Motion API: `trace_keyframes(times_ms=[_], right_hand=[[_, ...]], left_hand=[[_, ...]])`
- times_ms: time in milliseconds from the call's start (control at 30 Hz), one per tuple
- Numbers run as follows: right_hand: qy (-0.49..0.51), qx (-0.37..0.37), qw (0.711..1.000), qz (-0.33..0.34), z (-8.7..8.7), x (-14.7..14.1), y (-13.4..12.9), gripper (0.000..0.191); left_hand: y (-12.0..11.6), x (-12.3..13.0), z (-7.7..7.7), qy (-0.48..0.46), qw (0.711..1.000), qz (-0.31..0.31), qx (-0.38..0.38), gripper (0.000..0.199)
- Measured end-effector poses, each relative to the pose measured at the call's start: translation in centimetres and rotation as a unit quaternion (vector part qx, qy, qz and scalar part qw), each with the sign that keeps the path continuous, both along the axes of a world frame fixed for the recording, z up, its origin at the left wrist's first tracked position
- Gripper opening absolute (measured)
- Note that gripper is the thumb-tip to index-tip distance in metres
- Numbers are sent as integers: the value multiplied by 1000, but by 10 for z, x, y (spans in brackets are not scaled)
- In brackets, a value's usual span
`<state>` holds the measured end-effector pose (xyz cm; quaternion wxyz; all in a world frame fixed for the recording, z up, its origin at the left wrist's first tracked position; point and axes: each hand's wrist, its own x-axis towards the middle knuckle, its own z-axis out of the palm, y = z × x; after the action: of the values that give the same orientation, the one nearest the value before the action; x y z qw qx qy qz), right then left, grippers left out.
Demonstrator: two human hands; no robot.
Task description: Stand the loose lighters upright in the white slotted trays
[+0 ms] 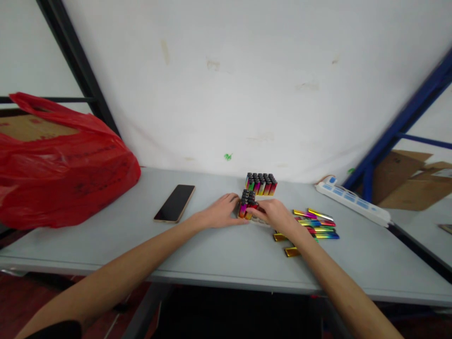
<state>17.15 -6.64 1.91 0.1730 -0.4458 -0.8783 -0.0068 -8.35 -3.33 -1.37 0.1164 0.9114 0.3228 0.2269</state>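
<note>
A small group of upright lighters (pixel 243 208) with black tops stands between my two hands. My left hand (pixel 224 211) rests against its left side, thumb and fingers apart. My right hand (pixel 270 212) pinches a lighter (pixel 249 214) at the group's right side. Part of a pale tray (pixel 259 219) shows beneath my right hand. Just behind stands a fuller block of upright lighters (pixel 262 184) in several colours. Loose shiny lighters (pixel 319 223) lie scattered on the table to the right, some partly hidden by my right forearm.
A black-screened phone (pixel 175 203) lies on the grey table (pixel 226 256) to the left. A red plastic bag (pixel 67 169) fills the far left. A white power strip (pixel 353 202) lies at the right, with cardboard boxes (pixel 406 181) beyond the blue frame. A white wall stands behind.
</note>
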Motion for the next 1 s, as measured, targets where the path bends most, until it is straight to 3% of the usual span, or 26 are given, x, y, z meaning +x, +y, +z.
trace_keyframes(times_ms=[233, 367, 500, 633, 767, 867, 1000], right_hand=[[-32, -61, 997, 19, 15, 2, -8, 43], [-72, -52, 995, -34, 12, -9, -7, 42], [-23, -71, 997, -12, 11, -3, -3, 50], [54, -106, 992, -35, 24, 43, 2, 61], [81, -171, 977, -102, 39, 122, 11, 50], [56, -241, 951, -183, 41, 172, 18, 48], [38, -289, 934, -209, 29, 190, 22, 39]], left_hand=[[1, -2, 0, 4, 1000, 1, 1, 74], [2, -2, -1, 10, 1000, 4, 2, 75], [2, -2, -1, 16, 1000, 4, 5, 78], [3, -3, 0, 25, 1000, 4, -3, 83], [6, -8, 2, 24, 1000, -12, -14, 85], [11, -15, 3, 20, 999, -37, -22, 86], [19, -22, 5, 16, 997, -60, -40, 87]])
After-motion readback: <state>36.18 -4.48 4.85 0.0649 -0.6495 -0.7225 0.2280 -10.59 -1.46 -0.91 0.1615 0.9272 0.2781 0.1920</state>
